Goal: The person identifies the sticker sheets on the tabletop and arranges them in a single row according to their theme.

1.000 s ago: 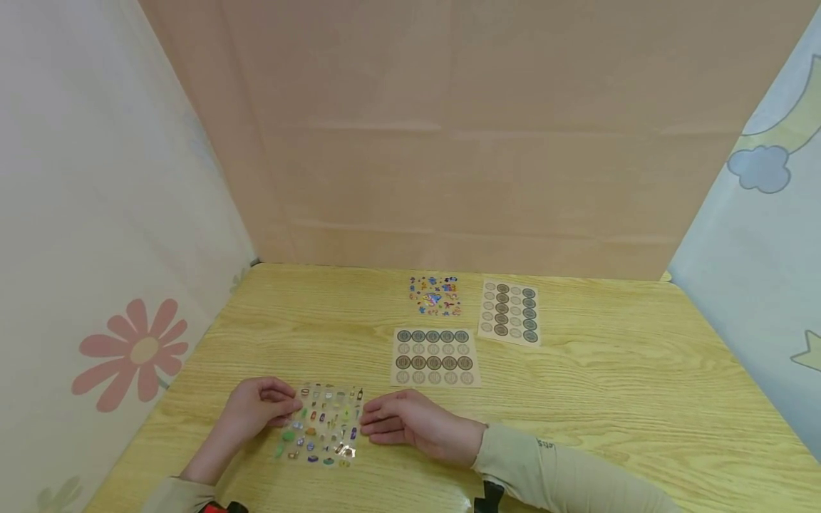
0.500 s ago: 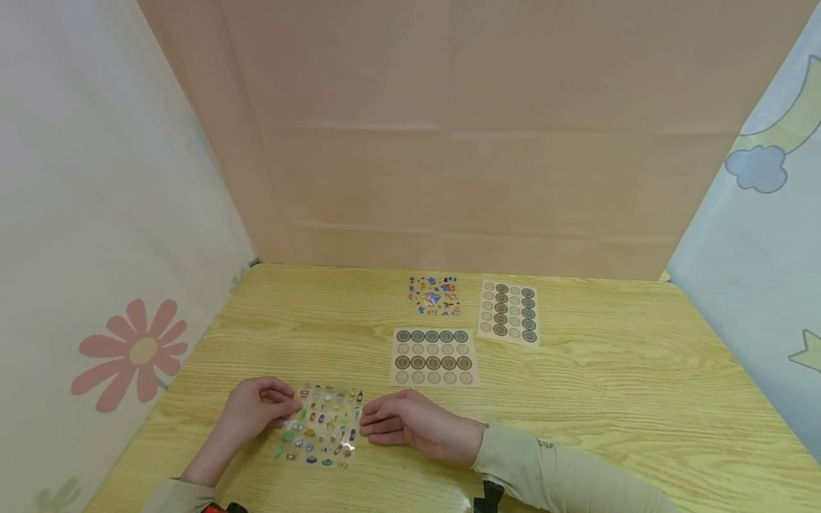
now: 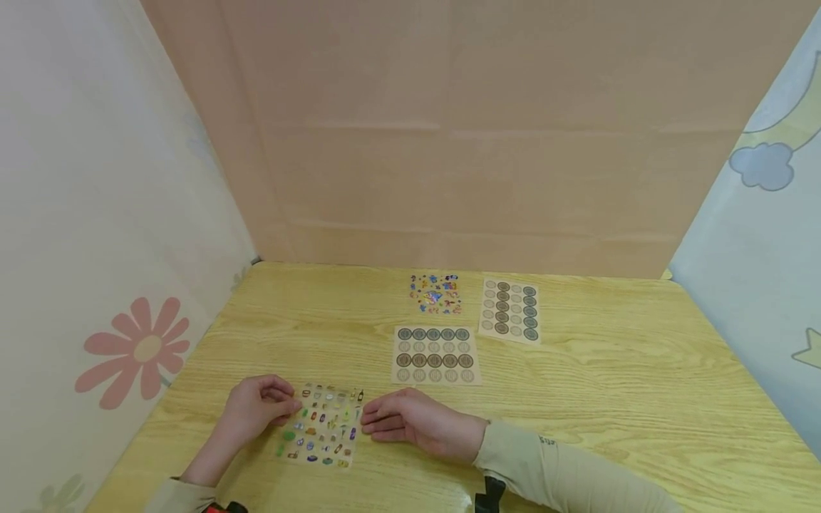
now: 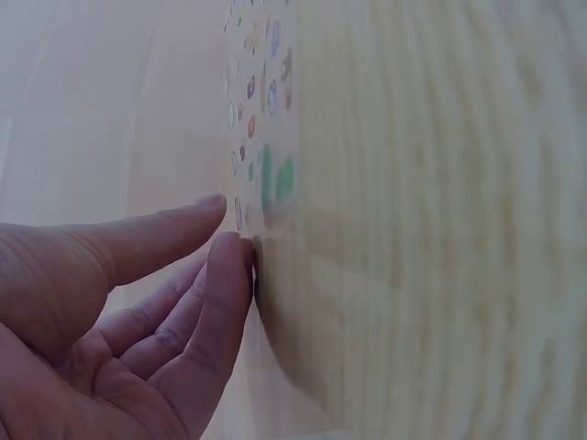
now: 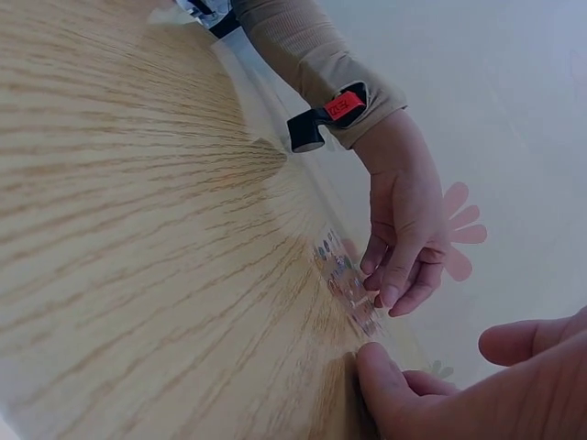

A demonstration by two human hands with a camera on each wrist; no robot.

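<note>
A transparent sticker sheet [image 3: 330, 440] with small coloured pictures lies on the wooden table, with a hand at either side of it. My left hand [image 3: 253, 407] is at its left edge. In the left wrist view, thumb and fingertips [image 4: 231, 252] stand slightly apart right by the sheet's edge. My right hand [image 3: 420, 422] rests on its side at the right edge, fingers extended toward the sheet. From the right wrist view, the right thumb and fingers are spread, nothing between them, and the left hand [image 5: 410, 234] appears beyond the sheet.
Behind the hands lies a sheet of round stickers [image 3: 435, 354]. A second round-sticker sheet [image 3: 509, 310] and a clear sheet with colourful sea-creature stickers [image 3: 435, 293] lie farther back. A brown backdrop [image 3: 462, 142] and patterned side walls [image 3: 135, 214] enclose the table [image 3: 609, 370].
Both hands and all the sheets stay in place. Only the head view shifts very slightly, and the glare on the sticker sheet's lower right fades.
</note>
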